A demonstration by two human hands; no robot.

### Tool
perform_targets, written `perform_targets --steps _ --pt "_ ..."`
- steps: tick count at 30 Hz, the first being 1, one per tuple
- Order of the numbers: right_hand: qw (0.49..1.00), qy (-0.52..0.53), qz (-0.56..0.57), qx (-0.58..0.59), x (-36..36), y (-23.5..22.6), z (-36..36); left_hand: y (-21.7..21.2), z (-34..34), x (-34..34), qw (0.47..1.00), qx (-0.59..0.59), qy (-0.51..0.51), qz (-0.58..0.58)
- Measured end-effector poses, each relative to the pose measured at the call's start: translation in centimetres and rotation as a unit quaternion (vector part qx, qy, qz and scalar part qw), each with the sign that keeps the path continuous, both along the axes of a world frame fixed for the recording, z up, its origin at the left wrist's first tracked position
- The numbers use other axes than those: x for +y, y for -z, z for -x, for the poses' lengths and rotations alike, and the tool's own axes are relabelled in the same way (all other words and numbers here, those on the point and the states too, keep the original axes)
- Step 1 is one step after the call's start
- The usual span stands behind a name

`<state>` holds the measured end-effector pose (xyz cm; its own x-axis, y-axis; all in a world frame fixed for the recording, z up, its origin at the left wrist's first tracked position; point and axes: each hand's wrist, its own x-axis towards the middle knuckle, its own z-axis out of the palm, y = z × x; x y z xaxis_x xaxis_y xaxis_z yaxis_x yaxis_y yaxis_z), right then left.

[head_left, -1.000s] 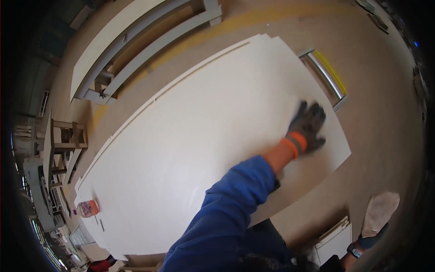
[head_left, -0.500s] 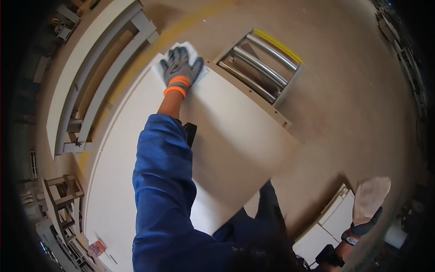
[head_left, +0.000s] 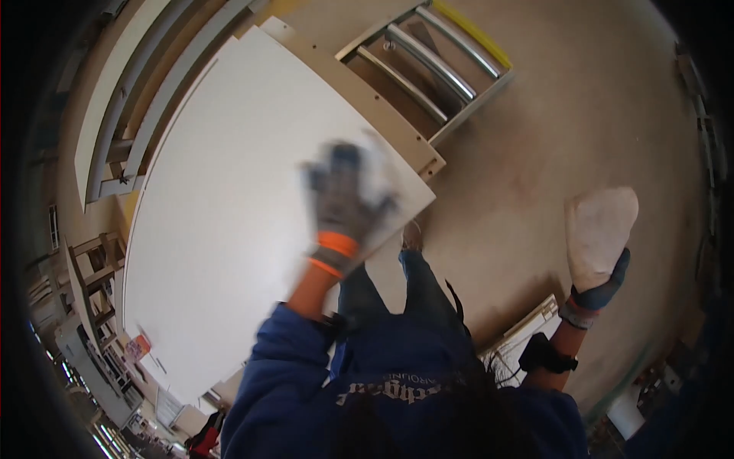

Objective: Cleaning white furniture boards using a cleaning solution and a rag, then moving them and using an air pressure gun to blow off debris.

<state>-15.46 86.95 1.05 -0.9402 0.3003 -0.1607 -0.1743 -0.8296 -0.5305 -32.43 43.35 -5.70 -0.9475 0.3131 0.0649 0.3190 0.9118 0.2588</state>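
Observation:
A large white panel (head_left: 222, 206) lies flat in front of me. Over its right part is my left hand (head_left: 342, 200), in a grey glove with an orange cuff. Its fingers are spread and smeared by motion. A whitish cloth (head_left: 378, 164) shows beside and partly beneath the fingers; the rest is hidden. Off to the right, away from the panel, my gloved right hand (head_left: 605, 283) is closed around the lower end of a pale beige, rounded object (head_left: 600, 233). What kind of object it is I cannot make out.
A roller conveyor section (head_left: 432, 65) with metal rollers and a yellow edge adjoins the panel's far side. Long pale frames (head_left: 126, 99) stand at the left. Another white panel (head_left: 527, 333) lies low at the right, near my legs. A small reddish item (head_left: 138, 349) sits at the panel's left corner.
My left hand has swept from the panel's far corner toward me and rightward, with the cloth. My right hand has risen slightly in view, still holding the beige object. The view has shifted.

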Motion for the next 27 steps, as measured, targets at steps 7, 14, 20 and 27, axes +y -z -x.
perform_targets --steps 7,14,20,27 --pt "0.999 0.015 -0.004 -0.046 0.1 3.2 -1.2 1.0 5.7 -2.3 0.972 0.112 -0.18 0.101" --pt "0.997 -0.017 0.033 -0.062 -1.2 2.6 -0.9 -2.1 -1.2 10.4 0.998 -0.054 -0.004 -0.027" --pt "0.992 -0.101 0.07 -0.002 -2.7 2.8 3.8 -2.1 -12.3 -4.9 0.989 -0.077 -0.094 0.083" --pt "0.982 -0.167 0.077 -0.032 -8.6 0.2 6.7 1.8 -12.9 -11.5 0.928 0.027 -0.343 0.141"
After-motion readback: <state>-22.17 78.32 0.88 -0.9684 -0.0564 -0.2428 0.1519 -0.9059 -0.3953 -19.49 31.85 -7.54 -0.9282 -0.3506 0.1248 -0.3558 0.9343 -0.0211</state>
